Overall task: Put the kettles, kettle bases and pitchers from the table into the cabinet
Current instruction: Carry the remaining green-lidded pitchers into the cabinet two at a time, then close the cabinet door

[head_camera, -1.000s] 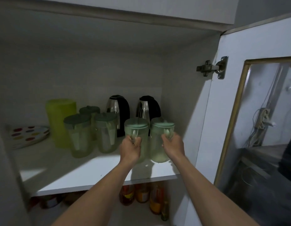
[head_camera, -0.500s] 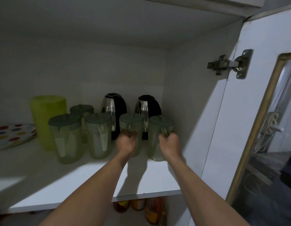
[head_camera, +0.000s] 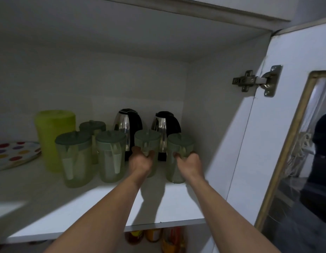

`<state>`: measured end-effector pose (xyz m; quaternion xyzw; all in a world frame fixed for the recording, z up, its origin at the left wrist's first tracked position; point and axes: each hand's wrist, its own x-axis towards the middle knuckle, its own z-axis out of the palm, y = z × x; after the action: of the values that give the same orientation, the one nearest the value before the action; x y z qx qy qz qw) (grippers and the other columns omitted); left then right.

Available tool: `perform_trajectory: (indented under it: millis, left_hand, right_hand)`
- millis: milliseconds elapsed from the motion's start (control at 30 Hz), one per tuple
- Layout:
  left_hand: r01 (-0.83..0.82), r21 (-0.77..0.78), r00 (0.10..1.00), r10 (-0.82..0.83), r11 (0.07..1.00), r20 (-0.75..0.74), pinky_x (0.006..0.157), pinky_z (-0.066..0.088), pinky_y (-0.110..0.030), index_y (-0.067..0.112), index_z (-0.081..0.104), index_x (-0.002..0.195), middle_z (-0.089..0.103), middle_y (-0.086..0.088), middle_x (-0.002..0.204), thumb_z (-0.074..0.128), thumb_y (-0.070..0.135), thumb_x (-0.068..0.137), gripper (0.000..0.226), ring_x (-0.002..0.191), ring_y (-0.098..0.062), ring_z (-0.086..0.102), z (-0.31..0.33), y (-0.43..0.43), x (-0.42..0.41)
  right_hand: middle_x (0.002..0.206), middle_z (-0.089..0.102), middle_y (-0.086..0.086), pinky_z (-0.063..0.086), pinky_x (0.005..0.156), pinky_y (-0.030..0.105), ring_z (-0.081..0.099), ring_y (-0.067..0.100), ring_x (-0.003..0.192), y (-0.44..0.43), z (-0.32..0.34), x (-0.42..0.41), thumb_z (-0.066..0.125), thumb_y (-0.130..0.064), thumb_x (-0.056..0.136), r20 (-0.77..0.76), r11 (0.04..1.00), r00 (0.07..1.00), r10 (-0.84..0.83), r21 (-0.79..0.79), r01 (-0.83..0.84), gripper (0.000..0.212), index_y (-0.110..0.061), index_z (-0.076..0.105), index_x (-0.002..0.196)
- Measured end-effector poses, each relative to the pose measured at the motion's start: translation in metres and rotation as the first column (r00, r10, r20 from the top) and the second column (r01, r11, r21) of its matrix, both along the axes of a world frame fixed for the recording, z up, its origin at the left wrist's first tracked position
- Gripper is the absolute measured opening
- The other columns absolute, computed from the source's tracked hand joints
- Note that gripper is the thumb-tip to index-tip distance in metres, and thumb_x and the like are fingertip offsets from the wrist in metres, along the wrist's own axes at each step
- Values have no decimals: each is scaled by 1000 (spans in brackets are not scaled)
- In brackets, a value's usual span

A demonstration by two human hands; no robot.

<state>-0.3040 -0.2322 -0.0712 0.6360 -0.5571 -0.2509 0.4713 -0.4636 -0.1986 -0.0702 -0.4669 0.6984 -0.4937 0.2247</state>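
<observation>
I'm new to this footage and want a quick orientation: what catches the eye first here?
Two forearms reach in: the left hand grips the second pitcher from the right and the right hand grips the rightmost pitcher, both upright on the cabinet shelf. Behind them stand the left kettle and right kettle, steel and black; a lime-green container stands left of the pitchers.

On the shelf, left kettle and right kettle stand at the rear, pitchers before them, a canister further left, a plate farthest left.
</observation>
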Motion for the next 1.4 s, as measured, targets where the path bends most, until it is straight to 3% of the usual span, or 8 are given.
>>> perform_trajectory:
  millis: [167,300,433,600,867,1133,1400]
  left_hand:
    - [-64,-32,992,67,997,106,84,49,-41,4,42,124,60,-23,120,68,42,87,59,110,-43,58,10,22,3]
    - [-59,-91,987,72,994,144,90,45,-45,4,45,123,53,-23,126,65,37,91,50,118,-42,51,30,57,2]
    - [53,-253,980,-2,966,197,89,44,-43,7,48,120,55,-19,122,58,37,95,41,114,-39,52,54,91,10]
    - [237,-391,955,-139,889,264,89,47,-41,10,56,117,63,-13,113,53,40,97,37,107,-33,57,87,131,25]
    - [482,-523,870,-317,702,376,82,45,-34,19,61,114,65,-3,104,49,39,98,28,100,-23,60,140,232,15]
    - [637,-536,768,-516,554,380,93,48,-40,19,59,122,63,-2,118,46,35,100,30,109,-22,59,194,332,-59]
    - [630,-691,719,-603,354,347,95,44,-37,17,61,122,61,-6,123,46,26,101,26,111,-23,58,244,438,-155]
  right_hand:
    - [106,70,11,58,79,37,68,32,95,20,13,4,71,-56,86,-146,999,988,-43,14,46,54,-9,60,110]
    - [133,57,17,52,97,44,57,38,122,55,34,12,63,-52,94,-317,995,944,-94,-5,97,63,-5,46,133]
    - [142,50,17,48,99,43,52,37,128,106,60,24,56,-43,100,-417,997,906,-73,-21,71,59,-5,40,141]
    - [138,54,19,46,97,42,53,38,126,179,94,30,51,-36,102,-554,998,831,-47,-70,10,51,-3,44,140]
    - [147,50,17,44,105,45,50,35,133,332,161,23,48,-35,104,-701,981,688,-186,-174,88,52,-7,42,148]
    - [141,58,12,45,100,43,53,32,130,476,226,-20,47,-33,103,-811,907,419,-409,-313,281,46,-10,50,143]
    - [130,64,9,42,99,41,53,30,124,595,278,-85,50,-31,100,-790,750,109,-603,-516,413,35,-10,60,126]
